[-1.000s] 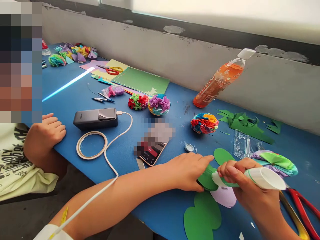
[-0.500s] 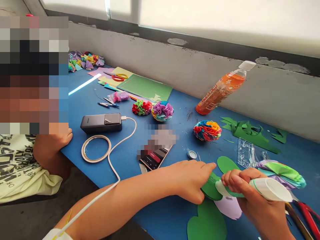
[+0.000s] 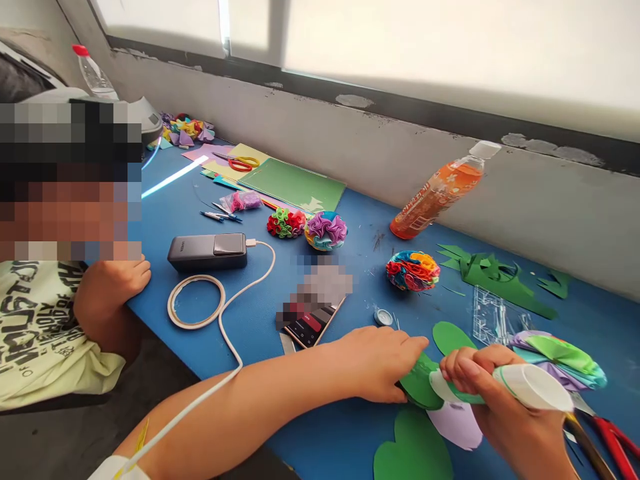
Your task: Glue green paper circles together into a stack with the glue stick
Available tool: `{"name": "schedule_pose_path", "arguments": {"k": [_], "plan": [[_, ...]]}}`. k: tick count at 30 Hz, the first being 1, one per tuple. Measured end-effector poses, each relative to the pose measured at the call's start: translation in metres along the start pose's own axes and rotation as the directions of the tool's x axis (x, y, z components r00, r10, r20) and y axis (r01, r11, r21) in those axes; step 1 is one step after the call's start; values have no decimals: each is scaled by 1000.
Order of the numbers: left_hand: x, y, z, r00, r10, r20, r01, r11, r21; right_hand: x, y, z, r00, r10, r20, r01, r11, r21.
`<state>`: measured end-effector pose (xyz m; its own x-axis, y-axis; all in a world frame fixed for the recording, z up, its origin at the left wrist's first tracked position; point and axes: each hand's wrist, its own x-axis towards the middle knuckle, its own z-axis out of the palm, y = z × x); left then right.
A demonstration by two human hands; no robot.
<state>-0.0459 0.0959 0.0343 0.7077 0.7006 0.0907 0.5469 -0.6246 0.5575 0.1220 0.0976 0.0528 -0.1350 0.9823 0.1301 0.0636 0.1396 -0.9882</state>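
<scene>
My left hand (image 3: 383, 363) pinches a folded green paper piece (image 3: 419, 383) against the blue table (image 3: 260, 320). Just right of it, my right hand (image 3: 505, 413) is wrapped round a white glue tube (image 3: 520, 387) with a green band, its tip resting on the green piece. A lilac paper piece (image 3: 457, 423) lies under the hand. Two more green cut-outs lie close by, one in front (image 3: 413, 453) and one behind (image 3: 450, 337).
Paper flower balls (image 3: 413, 270) (image 3: 326, 230) (image 3: 286, 223), an orange drink bottle (image 3: 435, 193), green scraps (image 3: 495, 277), a phone (image 3: 313, 323), a power bank (image 3: 207, 251) with cable, a tape ring (image 3: 196, 301), scissors (image 3: 607, 440) and a clear plastic case (image 3: 493, 313). Another person's hand (image 3: 115, 283) rests at the left edge.
The view has tilted upward slightly, so everything sits lower in frame. Both hands keep the same hold on the green piece and the glue tube.
</scene>
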Motion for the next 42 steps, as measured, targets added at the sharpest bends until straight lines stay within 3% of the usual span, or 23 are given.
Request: {"name": "schedule_pose_path", "arguments": {"k": [9,23,29,38,42], "plan": [[2,-4,4,1000,18,-19,-19,1000,-8,3,5,-6,999,-14,31,15,999,-32],[6,-8,5,1000,28,-9,-28,1000,-14,-6,-8,8,992,79,-99,-84,995,-48],[6,-7,6,1000,14,-2,-14,1000,-21,-6,-4,3,995,73,-70,-79,993,-84],[7,-6,12,999,-35,-27,32,996,-88,-6,5,-6,999,-28,24,31,990,-136],[7,-4,18,996,-62,-64,54,990,-129,-9,2,-8,991,-134,-1,133,981,-143]]}}
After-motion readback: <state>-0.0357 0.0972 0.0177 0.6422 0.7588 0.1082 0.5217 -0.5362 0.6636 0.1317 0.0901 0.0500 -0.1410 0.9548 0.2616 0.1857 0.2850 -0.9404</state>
